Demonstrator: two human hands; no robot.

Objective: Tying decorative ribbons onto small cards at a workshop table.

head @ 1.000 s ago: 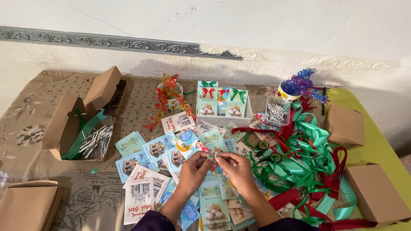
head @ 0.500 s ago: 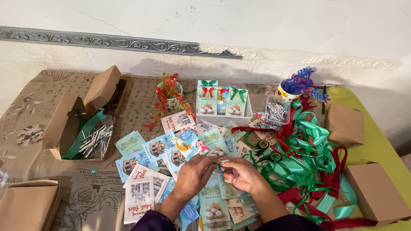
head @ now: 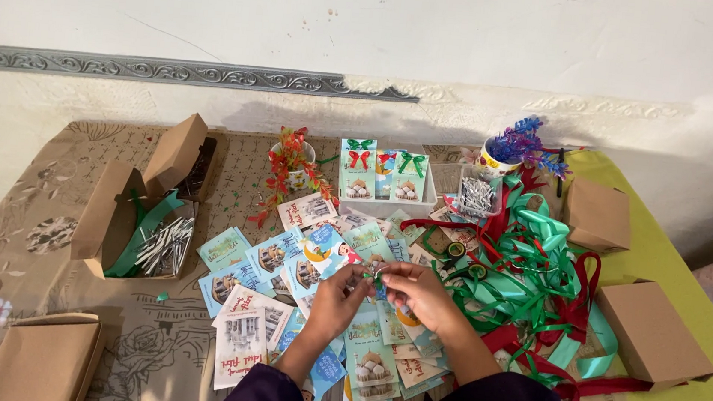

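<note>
both hands [head: 379,290] pinch a small ribbon bow [head: 374,273].

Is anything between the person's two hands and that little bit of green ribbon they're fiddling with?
Nothing visible. The left hand and right hand meet on the small green ribbon piece, pinched at their fingertips above the spread picture cards.

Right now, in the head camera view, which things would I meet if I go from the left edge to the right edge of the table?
Closed cardboard box → open box of silver pieces → scattered picture cards → left hand → right hand → green and red ribbons → brown box.
</note>
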